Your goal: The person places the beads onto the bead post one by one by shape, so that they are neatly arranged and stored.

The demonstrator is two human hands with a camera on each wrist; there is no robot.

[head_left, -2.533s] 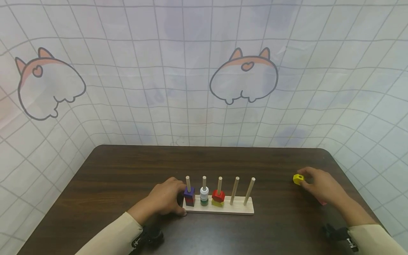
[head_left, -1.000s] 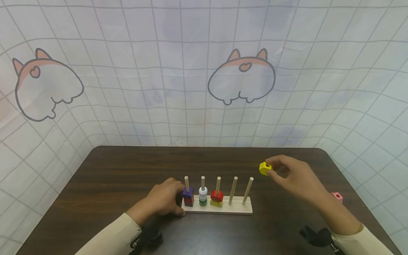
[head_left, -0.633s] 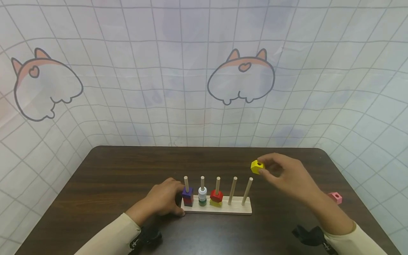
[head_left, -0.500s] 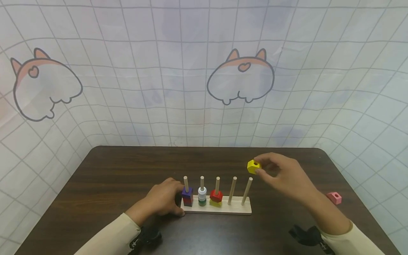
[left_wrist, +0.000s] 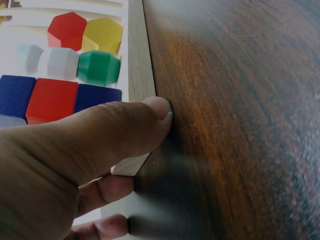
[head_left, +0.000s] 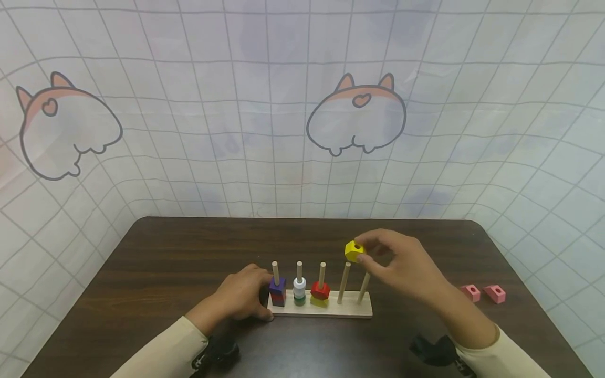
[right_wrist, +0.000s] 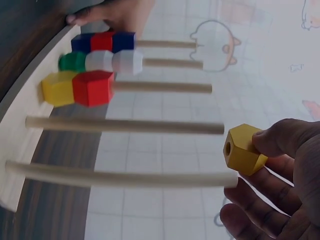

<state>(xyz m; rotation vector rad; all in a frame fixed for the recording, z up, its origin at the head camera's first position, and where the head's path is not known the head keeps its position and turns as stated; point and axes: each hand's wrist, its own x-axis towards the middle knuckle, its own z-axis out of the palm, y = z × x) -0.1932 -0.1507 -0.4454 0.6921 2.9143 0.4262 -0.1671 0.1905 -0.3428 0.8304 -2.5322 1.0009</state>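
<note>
My right hand [head_left: 404,265] pinches a yellow hexagonal bead [right_wrist: 241,147] between thumb and fingers, its hole showing. The bead is just above the top of the fourth peg [right_wrist: 125,125] of a wooden peg stand [head_left: 326,311]. With thumb on the front edge and fingers behind, my left hand [head_left: 238,295] grips the stand's left end. The first peg carries blue and red square beads [left_wrist: 52,100]; the second, a green bead [left_wrist: 99,67] and white beads [right_wrist: 112,61]. On the third, a red bead [head_left: 320,290] sits over a yellow one. The fourth and fifth pegs are bare.
Two pink wedge-like beads [head_left: 494,294] with holes lie on the dark wooden table [head_left: 189,247], right of the stand and beyond my right forearm. A pale gridded curtain [head_left: 212,131] with cartoon animals surrounds the table's back and sides.
My right hand has brought the yellow bead leftward from the table's right side to above the fourth peg. Both pink beads now show past the forearm. The left hand keeps its hold.
</note>
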